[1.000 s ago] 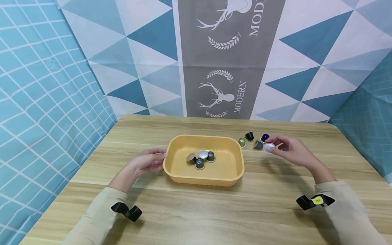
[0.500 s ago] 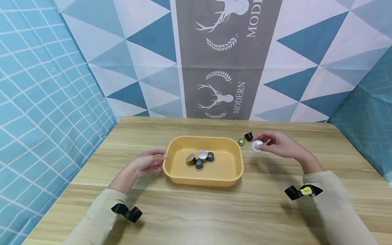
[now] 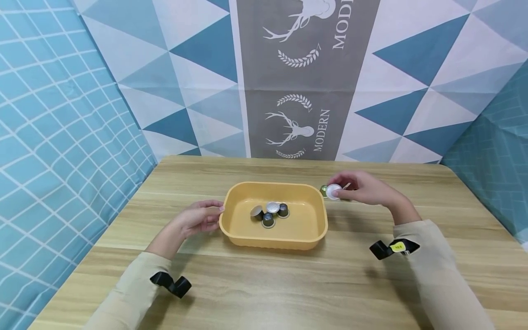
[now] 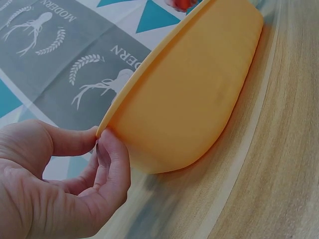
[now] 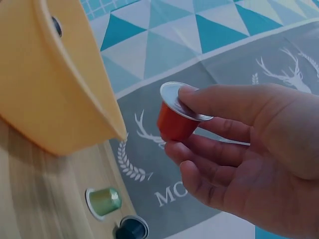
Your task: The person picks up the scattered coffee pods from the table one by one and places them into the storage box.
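Observation:
My left hand (image 3: 200, 217) pinches the left rim of a yellow plastic bin (image 3: 303, 224), thumb on one side and fingers on the other. Inside the bin several coffee capsules lie close together, among them a silver-lidded one (image 3: 272, 207) and a dark one (image 3: 268, 220). Off the bin's right end, my right hand (image 3: 365, 187) holds an orange-red coffee capsule (image 5: 177, 122) above the table. Its thumb presses on the silver lid while fingers support the body from below. Beneath it on the table, the right wrist view shows a green capsule (image 5: 104, 200) and a dark capsule (image 5: 132, 229).
The wooden table (image 3: 264, 284) carries the bin near its back half. Behind stands a patterned cloth (image 3: 288, 82) with deer prints, and a blue checked cloth (image 3: 62, 137) hangs at the left. My right hand hides part of the table beyond it.
My right hand has moved left with the capsule, from over the loose capsules to near the bin's right end. My left hand keeps its hold on the rim.

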A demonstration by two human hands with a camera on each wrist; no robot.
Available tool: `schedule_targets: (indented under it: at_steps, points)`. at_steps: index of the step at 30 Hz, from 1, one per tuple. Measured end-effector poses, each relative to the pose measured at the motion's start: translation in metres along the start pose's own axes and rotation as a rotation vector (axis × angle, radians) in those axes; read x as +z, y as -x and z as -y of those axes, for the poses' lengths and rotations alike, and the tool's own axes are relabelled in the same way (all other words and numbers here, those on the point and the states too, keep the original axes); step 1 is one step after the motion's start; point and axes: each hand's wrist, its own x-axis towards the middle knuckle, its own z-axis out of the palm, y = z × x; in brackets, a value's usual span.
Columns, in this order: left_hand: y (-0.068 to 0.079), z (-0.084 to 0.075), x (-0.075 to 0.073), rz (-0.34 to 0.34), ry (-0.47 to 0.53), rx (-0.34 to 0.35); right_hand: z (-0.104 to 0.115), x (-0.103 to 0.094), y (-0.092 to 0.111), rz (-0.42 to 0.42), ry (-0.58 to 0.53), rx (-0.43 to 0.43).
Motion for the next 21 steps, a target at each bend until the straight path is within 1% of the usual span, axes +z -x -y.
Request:
schedule_targets:
  at_steps: [4,8,12,14,21]
  points:
    - [-0.001,-0.001,0.000,-0.003,-0.002,0.003,0.007,0.001,-0.007,0.022,-0.020,0.012]
    - [0.000,0.000,0.001,0.007,0.000,0.008,0.013,0.004,-0.014,0.044,-0.044,-0.005]
    - [0.000,0.002,0.002,0.019,0.006,0.011,0.018,0.008,-0.023,0.081,-0.067,-0.040]
    - [0.000,0.002,0.003,0.023,0.004,0.014,0.020,0.009,-0.027,0.096,-0.064,-0.063]
    - [0.001,0.000,0.002,0.016,0.014,0.017,0.033,0.012,-0.041,0.131,-0.036,-0.104]
